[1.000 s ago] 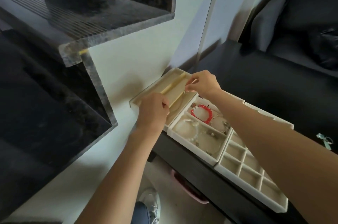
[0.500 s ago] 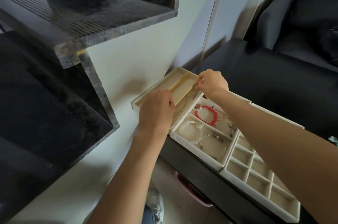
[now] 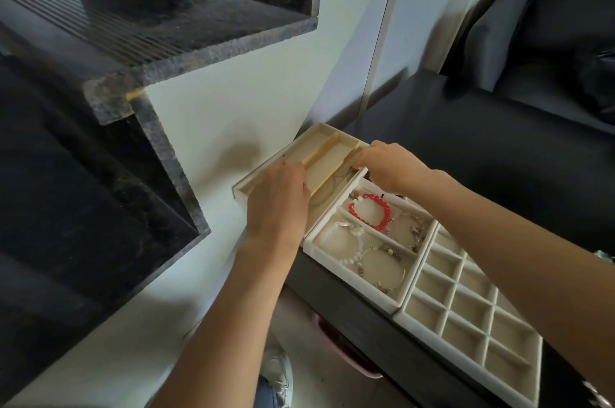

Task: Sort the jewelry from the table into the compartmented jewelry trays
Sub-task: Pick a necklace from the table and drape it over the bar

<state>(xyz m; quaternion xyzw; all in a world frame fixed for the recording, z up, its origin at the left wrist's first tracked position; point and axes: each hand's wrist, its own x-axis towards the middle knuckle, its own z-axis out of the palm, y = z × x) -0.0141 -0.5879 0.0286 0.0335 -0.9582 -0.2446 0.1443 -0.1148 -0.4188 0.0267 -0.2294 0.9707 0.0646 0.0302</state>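
Note:
Three cream trays sit in a row on the dark table's (image 3: 482,154) left end. The long-compartment tray (image 3: 316,138) is farthest, against the wall. My left hand (image 3: 279,204) is curled over its near end and my right hand (image 3: 389,164) is curled at its right side. A thin necklace chain (image 3: 327,189) sags in the tray between them, each end running under a hand. The middle tray (image 3: 311,243) holds a red bead bracelet (image 3: 382,208), a white bead bracelet (image 3: 352,254) and thin bangles (image 3: 389,261). The grid tray (image 3: 472,317) shows only bare cells.
Dark stone shelves (image 3: 159,51) jut out from the white wall at left, close above the trays. A dark cushion and sofa fill the right. A teal item (image 3: 604,256) lies at the right edge. Under the table are a pink container (image 3: 346,361) and a shoe (image 3: 278,374).
My right hand has dropped from above the long tray's far end to its right rim. My left hand has stayed at the near end. The view has shifted slightly.

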